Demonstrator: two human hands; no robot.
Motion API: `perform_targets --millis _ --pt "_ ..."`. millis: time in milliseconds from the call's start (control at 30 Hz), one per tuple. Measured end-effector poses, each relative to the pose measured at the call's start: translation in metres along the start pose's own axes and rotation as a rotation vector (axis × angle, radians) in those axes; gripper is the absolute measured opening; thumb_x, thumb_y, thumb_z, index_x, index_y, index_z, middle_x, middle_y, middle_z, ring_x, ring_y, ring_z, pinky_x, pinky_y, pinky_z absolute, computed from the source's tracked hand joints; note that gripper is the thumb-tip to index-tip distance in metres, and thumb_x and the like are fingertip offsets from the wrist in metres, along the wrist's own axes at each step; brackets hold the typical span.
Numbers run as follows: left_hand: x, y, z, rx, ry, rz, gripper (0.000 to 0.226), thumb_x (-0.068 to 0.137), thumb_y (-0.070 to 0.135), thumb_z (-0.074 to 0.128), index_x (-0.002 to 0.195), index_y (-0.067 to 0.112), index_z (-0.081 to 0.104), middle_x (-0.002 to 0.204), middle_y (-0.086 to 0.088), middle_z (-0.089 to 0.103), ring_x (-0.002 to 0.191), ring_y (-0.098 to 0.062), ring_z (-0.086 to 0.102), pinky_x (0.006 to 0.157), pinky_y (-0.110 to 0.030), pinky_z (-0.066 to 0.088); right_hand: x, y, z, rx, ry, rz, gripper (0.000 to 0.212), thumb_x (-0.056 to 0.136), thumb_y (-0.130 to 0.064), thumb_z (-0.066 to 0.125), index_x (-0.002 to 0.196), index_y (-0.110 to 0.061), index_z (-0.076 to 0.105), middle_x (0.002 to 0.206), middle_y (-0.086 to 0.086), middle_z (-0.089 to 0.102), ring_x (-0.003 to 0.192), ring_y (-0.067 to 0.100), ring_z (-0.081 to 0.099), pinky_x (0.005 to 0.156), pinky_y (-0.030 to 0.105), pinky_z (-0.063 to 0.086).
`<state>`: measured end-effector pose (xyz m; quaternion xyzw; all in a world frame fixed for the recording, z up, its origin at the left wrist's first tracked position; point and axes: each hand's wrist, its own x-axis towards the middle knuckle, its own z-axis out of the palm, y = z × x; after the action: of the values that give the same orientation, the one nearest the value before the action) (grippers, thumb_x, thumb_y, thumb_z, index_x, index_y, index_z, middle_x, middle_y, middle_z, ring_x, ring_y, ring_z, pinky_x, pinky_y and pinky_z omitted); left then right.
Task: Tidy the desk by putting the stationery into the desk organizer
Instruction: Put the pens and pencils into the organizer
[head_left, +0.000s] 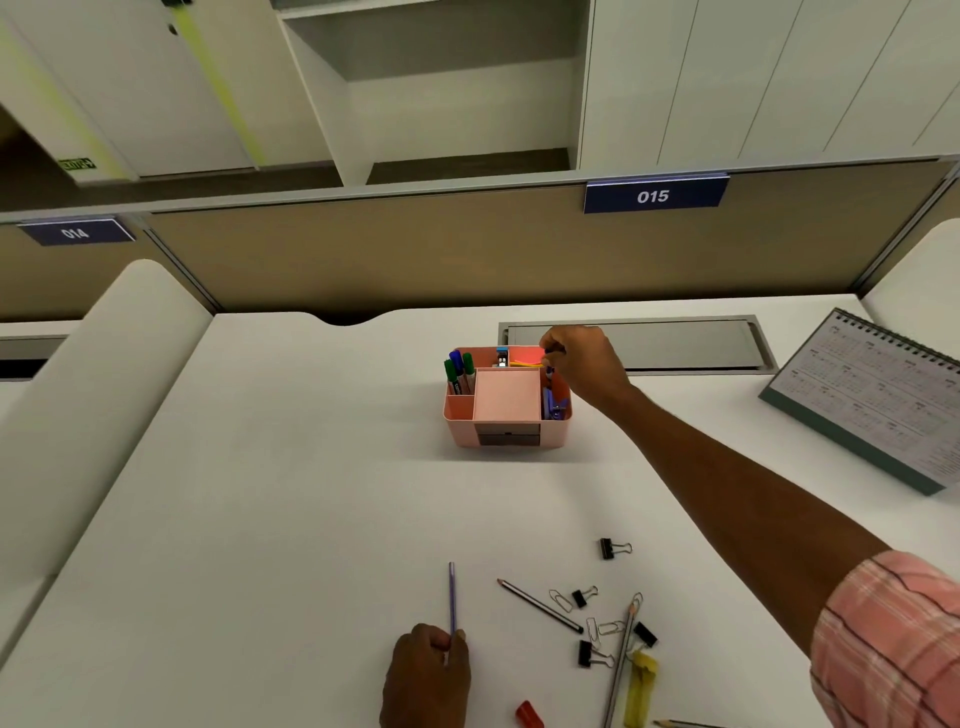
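A pink desk organizer (462, 410) stands mid-desk with green and blue markers (459, 370) upright in its left slot, sticky notes (525, 357) at the back and blue items in the right slot. My right hand (582, 364) hovers over its right rear corner, fingers pinched on a small dark item that I cannot identify. Near the front edge my left hand (428, 670) pinches the end of a purple pencil (452, 597) lying on the desk. Loose pencils (540, 605), black binder clips (613, 548) and paper clips (560, 598) lie at front right.
A desk calendar (872, 400) stands at the right. A grey cable tray lid (675, 343) runs behind the organizer. A yellow item (641, 686) and a red item (529, 714) lie near the front edge. A tan partition rises behind the desk.
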<state>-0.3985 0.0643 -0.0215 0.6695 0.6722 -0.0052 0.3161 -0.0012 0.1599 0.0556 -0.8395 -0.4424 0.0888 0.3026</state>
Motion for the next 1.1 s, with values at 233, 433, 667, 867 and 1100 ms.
perform_targets --millis 233,433,667,867,1100 --pt "-0.004 0.002 -0.001 -0.048 0.024 -0.015 0.020 0.088 0.045 0.072 0.077 0.032 0.062 0.082 0.008 0.061 0.074 -0.002 0.053 0.072 -0.026 0.038 -0.001 -0.004 -0.002 0.005 -0.035 0.001 0.022 0.098 -0.018 0.068 0.115 -0.005 0.070 0.109 0.013 0.075 0.098 0.026 0.071 0.091 0.040 0.060" --pt "-0.007 0.007 -0.003 -0.096 0.031 -0.030 0.019 0.088 0.048 0.072 0.077 0.035 0.064 0.083 0.010 0.064 0.075 -0.002 0.059 0.072 -0.028 0.046 -0.001 -0.008 -0.002 0.025 -0.045 0.012 0.024 0.098 -0.020 0.069 0.117 -0.005 0.070 0.111 0.012 0.075 0.099 0.025 0.071 0.091 0.038 0.059" --pt "-0.006 0.024 -0.007 -0.429 -0.055 -0.141 0.019 0.091 0.037 0.077 0.079 0.022 0.075 0.065 0.004 0.073 0.066 -0.014 0.069 0.060 -0.026 0.051 -0.017 -0.016 -0.015 0.061 0.071 0.027 0.030 0.094 -0.018 0.074 0.121 -0.006 0.071 0.117 0.011 0.075 0.103 0.023 0.069 0.093 0.039 0.060" --pt "-0.002 0.068 -0.021 -1.098 -0.415 -0.296 0.018 0.095 0.014 0.073 0.103 -0.003 0.075 0.083 -0.018 0.076 0.068 -0.024 0.068 0.060 -0.030 0.053 -0.091 -0.053 -0.038 0.388 0.070 -0.045 0.021 0.089 -0.009 0.078 0.109 -0.014 0.077 0.099 0.000 0.077 0.086 0.011 0.072 0.083 0.027 0.060" --pt "-0.001 0.132 -0.030 -1.454 -0.712 -0.270 0.030 0.092 0.007 0.072 0.118 -0.006 0.071 0.093 -0.018 0.073 0.079 -0.022 0.072 0.071 -0.030 0.062 -0.186 -0.057 -0.037 0.186 -0.250 -0.245 0.028 0.088 -0.044 0.077 0.110 -0.027 0.074 0.102 -0.015 0.065 0.091 0.003 0.060 0.072 0.020 0.054"
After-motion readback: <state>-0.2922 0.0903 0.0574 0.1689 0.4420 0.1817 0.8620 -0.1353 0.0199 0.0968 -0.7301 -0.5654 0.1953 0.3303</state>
